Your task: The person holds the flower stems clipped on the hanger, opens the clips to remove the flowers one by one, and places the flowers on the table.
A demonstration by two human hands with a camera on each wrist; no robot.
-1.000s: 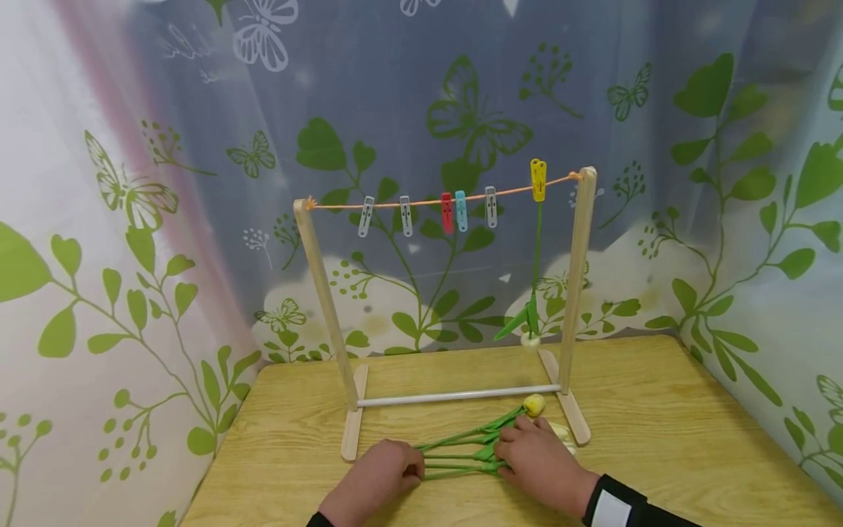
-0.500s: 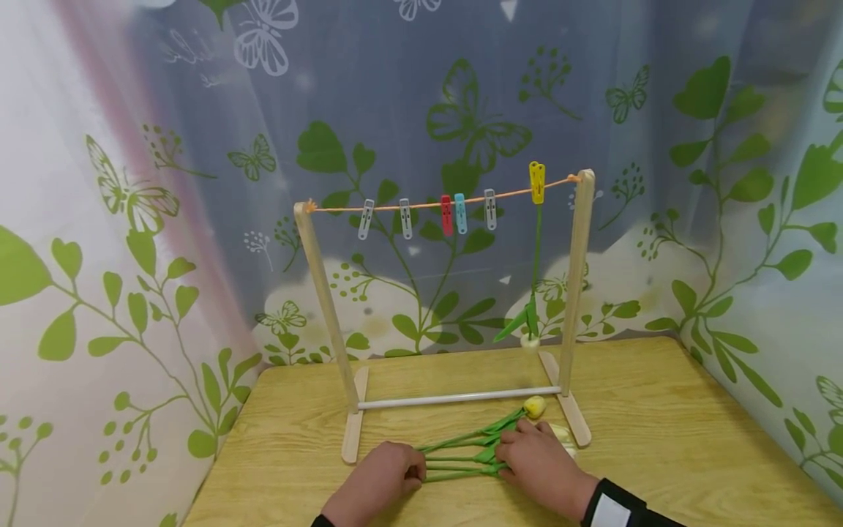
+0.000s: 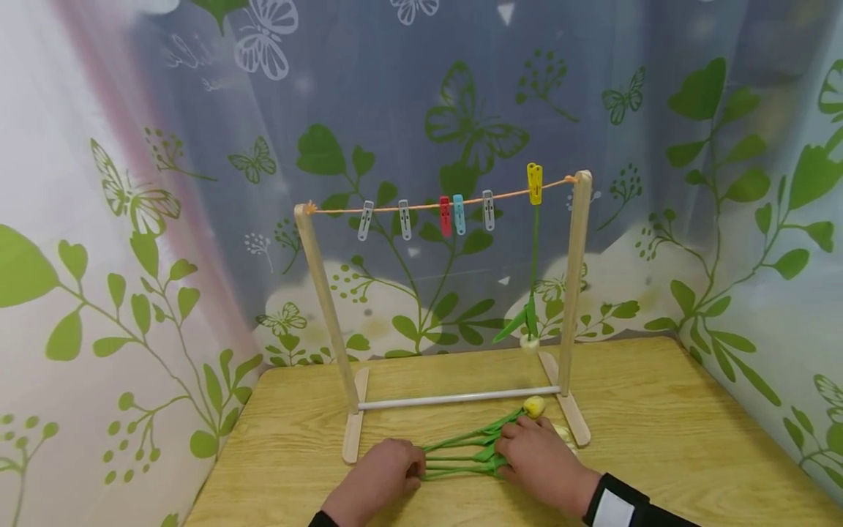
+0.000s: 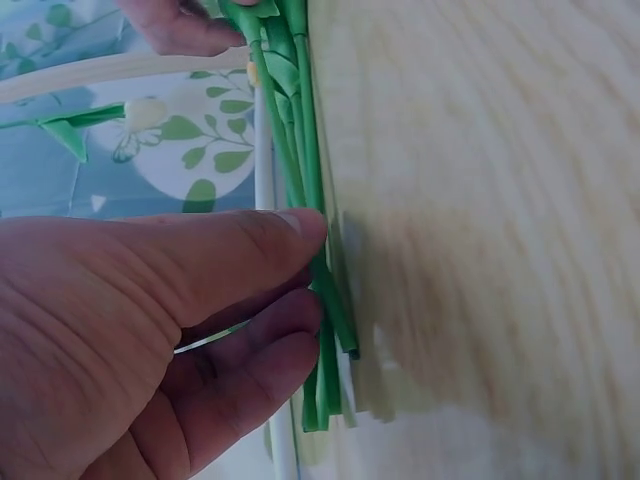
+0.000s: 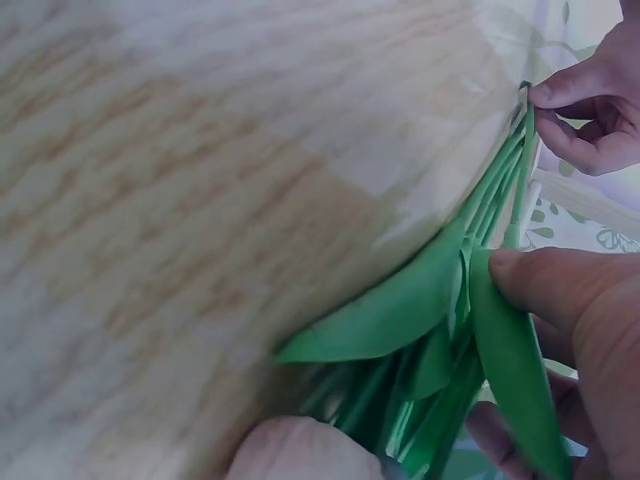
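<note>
Several artificial tulips lie side by side on the table, stems to the left and blossoms to the right. My left hand pinches a stem near its cut end; the left wrist view shows the thumb over it, with other stem ends just past the fingers. At the leaves, my right hand holds one long green leaf and the stem between thumb and fingers. A yellow blossom shows beyond that hand, and pale blossoms are partly hidden behind it.
Behind the tulips stands a wooden frame with a white crossbar. Grey, red and blue clothespins clip its orange string. A yellow clothespin holds a tulip upside down. Patterned curtains surround the wooden table.
Both hands stay at nearly the same places on the tulips. The head view shifts only slightly.
</note>
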